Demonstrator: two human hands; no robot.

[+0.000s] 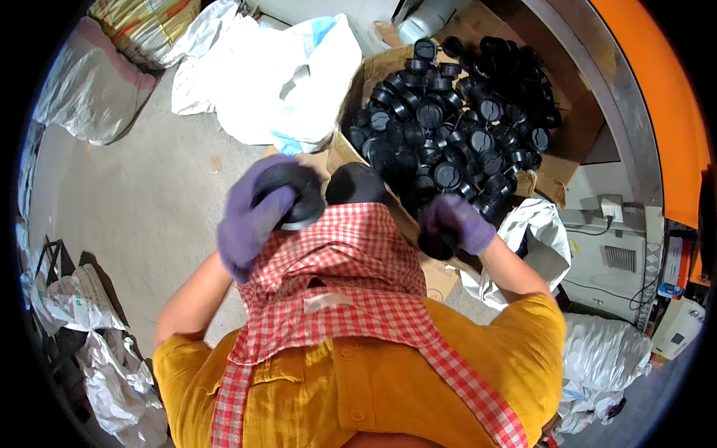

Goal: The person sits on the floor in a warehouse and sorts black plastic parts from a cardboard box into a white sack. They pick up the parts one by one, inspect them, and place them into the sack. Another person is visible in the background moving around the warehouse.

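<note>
My left hand (245, 220), in a purple glove, is closed around a round black plastic cap (297, 198) above the left of my lap. A pale rim shows along the cap's lower edge. On the right, my right hand (467, 222), gloved likewise, has its fingers curled over a dark cap-like piece (436, 246) beside the near edge of a cardboard box (342, 151). Its fingertips are partly hidden. Heaped inside the box are many black plastic caps (448, 175), some with flat round lids facing up.
White sacks (254, 82) lie beyond my lap, left of the box. Another sack (97, 89) stands far left. A white bag (541, 231) sits right of my right hand. Further right are a pale panel with a plug (611, 205) and cables, and an orange machine part (661, 89).
</note>
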